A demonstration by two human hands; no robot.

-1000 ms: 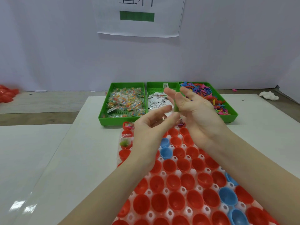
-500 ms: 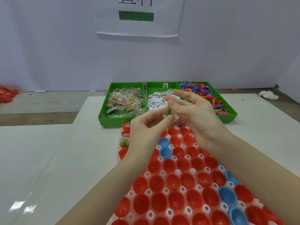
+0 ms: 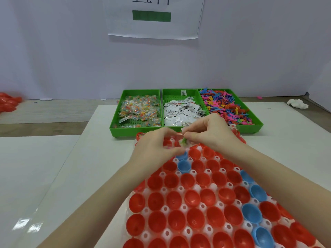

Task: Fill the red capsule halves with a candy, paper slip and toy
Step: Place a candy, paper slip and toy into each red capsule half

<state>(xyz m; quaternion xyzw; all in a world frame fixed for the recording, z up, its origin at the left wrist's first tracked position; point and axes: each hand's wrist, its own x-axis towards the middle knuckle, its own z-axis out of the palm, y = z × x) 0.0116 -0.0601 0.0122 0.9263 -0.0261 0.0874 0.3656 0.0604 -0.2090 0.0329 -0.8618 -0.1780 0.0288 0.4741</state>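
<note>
Right hand [image 3: 211,133] pinching green toy [image 3: 184,141], left hand [image 3: 155,149] curled beside it, both lowered onto capsule tray [image 3: 179,188]

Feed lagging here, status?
Left hand, right hand pinching green toy and paper slip over far red capsule halves. Nothing obstructing.

Red capsule halves [image 3: 174,199], few blue ones [image 3: 251,213], green trays [image 3: 136,130], multicoloured toys [image 3: 223,104].

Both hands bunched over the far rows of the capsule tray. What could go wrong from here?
1. The small green toy sits pinched between the left hand and right hand; it may slip and land in the wrong cup.
2. Blue halves sit just beside the red capsule halves, so a misdrop is easy.
</note>
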